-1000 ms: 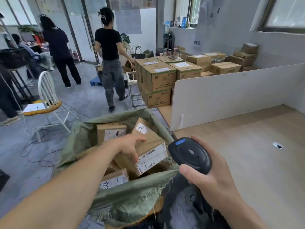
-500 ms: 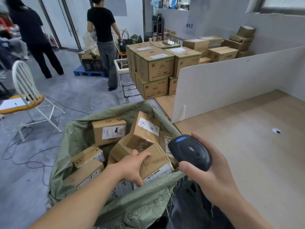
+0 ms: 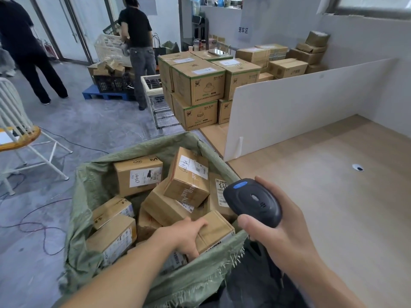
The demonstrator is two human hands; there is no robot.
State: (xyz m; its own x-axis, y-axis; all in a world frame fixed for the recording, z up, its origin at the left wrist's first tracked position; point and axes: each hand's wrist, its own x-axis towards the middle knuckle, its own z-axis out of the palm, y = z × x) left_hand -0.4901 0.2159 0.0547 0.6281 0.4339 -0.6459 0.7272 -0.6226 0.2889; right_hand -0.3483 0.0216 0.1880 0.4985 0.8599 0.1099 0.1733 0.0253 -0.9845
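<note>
The left hand (image 3: 186, 235) was inside the open green woven sack (image 3: 89, 196), fingers curled round the left side of a small carton (image 3: 216, 230) and gripping it. That carton lay at the near right of the sack, against the sack's near rim, tilted, with a printed label showing along its near edge. Other labelled parcels lay heaped in the sack beyond it and to its left, the highest one (image 3: 189, 176) tilted on the pile.

The right hand (image 3: 282, 232) held a dark handheld scanner (image 3: 252, 202), thumb on the near side and fingers wrapped round the far side. The scanner's head was above the right edge of the sack, just beside the gripped carton and apart from it.

To the right was the wooden tabletop (image 3: 322, 185), bounded on its far side by a white partition board (image 3: 300, 107). Stacked brown cartons (image 3: 198, 85) stood beyond the sack. A white chair (image 3: 20, 130) stood on the floor at the left. Two people in dark clothing stood at the far left, one (image 3: 138, 41) beside a blue pallet (image 3: 104, 94).
</note>
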